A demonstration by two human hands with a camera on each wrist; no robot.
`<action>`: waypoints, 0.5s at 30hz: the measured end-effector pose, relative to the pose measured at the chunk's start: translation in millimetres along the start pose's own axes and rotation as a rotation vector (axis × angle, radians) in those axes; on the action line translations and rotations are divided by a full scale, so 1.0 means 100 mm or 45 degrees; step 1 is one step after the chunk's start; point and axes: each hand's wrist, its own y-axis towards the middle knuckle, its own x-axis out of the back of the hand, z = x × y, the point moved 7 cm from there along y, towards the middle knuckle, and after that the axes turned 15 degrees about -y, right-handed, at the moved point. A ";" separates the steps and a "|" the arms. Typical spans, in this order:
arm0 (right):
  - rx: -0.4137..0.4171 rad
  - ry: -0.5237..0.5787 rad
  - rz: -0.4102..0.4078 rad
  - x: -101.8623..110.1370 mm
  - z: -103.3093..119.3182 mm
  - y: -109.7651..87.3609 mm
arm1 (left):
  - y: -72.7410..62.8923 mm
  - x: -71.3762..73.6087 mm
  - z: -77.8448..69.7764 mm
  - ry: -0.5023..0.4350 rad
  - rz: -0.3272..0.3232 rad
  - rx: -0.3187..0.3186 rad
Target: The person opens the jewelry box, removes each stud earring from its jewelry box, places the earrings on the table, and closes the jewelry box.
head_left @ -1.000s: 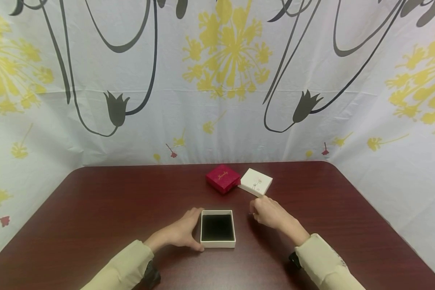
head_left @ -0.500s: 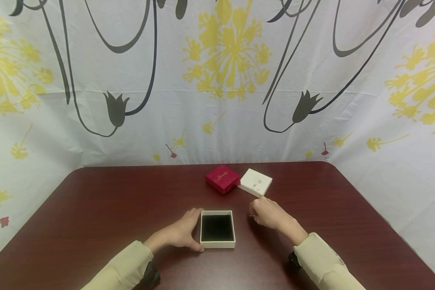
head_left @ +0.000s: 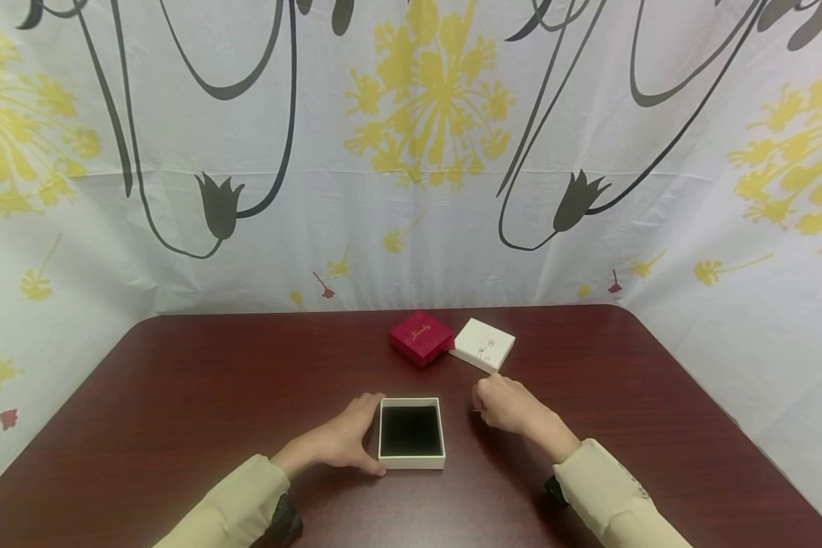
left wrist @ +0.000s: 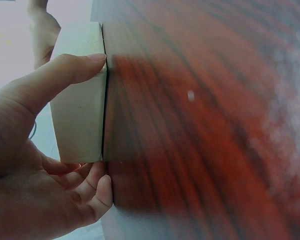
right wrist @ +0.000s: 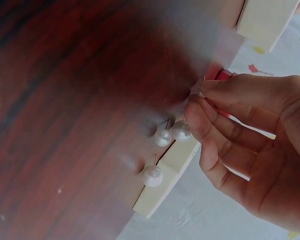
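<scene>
In the head view, an open white jewelry box (head_left: 412, 463) with a black pad (head_left: 411, 431) inside stands on the table. My left hand (head_left: 339, 439) grips its left side, thumb at the near corner and fingers round the far one. The thumb (left wrist: 75, 70) lies along the box wall in the left wrist view. To the right of the box, my right hand (head_left: 510, 403) pinches a small pearl stud earring (right wrist: 198, 92) between thumb and index finger, its pin pointing out and most of it covered. Several other pearl stud earrings (right wrist: 152, 176) lie on the table beside these fingers.
Behind the hands, a red jewelry box (head_left: 421, 338) with gold lettering sits beside a white lid (head_left: 484, 344) printed with a flower. The dark red-brown table (head_left: 246, 365) ends at a patterned curtain (head_left: 411, 259).
My right hand has shifted very slightly, still pinching close over the table. The left hand and the white box have stayed in place.
</scene>
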 end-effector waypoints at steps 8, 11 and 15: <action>-0.004 -0.024 -0.008 0.00 0.02 -0.01 | 0.00 0.00 0.01 0.007 -0.009 0.002; -0.017 -0.039 -0.004 0.00 0.01 -0.01 | 0.01 0.00 0.02 0.007 -0.009 0.009; -0.011 -0.054 -0.007 0.00 0.02 -0.01 | 0.00 0.00 0.02 0.004 -0.010 0.001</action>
